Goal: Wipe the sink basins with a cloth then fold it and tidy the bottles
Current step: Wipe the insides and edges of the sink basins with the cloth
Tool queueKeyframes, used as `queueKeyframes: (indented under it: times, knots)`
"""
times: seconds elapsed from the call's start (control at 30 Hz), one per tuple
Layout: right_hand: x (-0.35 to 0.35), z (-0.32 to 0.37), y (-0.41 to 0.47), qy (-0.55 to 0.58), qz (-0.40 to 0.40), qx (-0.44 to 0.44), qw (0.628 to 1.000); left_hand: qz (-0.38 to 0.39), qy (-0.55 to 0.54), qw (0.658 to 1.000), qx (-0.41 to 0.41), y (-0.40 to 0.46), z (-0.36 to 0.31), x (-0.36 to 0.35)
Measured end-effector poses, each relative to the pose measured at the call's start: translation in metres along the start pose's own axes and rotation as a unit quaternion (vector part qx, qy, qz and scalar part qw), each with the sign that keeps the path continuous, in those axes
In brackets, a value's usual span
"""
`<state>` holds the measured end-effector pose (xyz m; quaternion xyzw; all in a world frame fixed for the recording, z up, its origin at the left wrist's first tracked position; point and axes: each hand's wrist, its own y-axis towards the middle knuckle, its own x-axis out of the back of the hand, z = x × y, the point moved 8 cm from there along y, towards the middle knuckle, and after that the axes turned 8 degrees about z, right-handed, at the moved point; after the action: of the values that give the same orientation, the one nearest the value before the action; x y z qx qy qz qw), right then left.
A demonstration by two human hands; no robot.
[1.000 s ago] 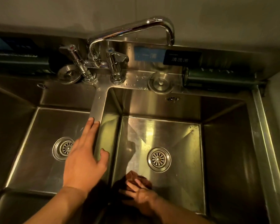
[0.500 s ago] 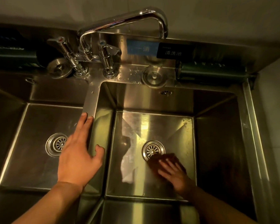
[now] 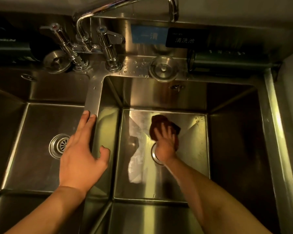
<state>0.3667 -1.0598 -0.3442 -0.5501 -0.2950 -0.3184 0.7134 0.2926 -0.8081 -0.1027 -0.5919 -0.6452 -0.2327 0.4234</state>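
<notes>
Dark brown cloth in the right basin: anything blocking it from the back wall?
Nothing visible does. The right hand presses the dark brown cloth on the bare steel floor of the right basin, just past the drain; only open floor lies ahead.

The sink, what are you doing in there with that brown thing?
A person is wiping the sink. Their right hand presses a dark brown cloth flat against the bottom of the right basin, just behind its drain, which the hand partly hides. Their left hand rests open on the metal divider between the two basins, steadying them. The faucet above is not running.
</notes>
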Motion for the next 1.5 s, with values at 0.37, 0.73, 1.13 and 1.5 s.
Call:
queueKeyframes:
  times: [0.37, 0.73, 1.13, 1.5]
  knots:
    - [-0.144, 0.075, -0.125, -0.062, 0.251, 0.347, 0.902, -0.004, 0.004, 1.0, -0.002, -0.001, -0.006, 0.003]
    - [-0.005, 0.061, -0.01, 0.395, 0.211, 0.015, 0.894, 0.001, 0.005, 1.0, 0.007, -0.001, -0.004, 0.002]
    - [0.009, 0.056, 0.017, 0.059, 0.09, 0.109, 0.988, -0.004, -0.003, 1.0, -0.005, -0.001, -0.001, 0.002]
    - [-0.112, 0.095, -0.064, -0.221, 0.152, 0.321, 0.908, -0.005, 0.006, 1.0, -0.008, -0.001, 0.0, 0.001]
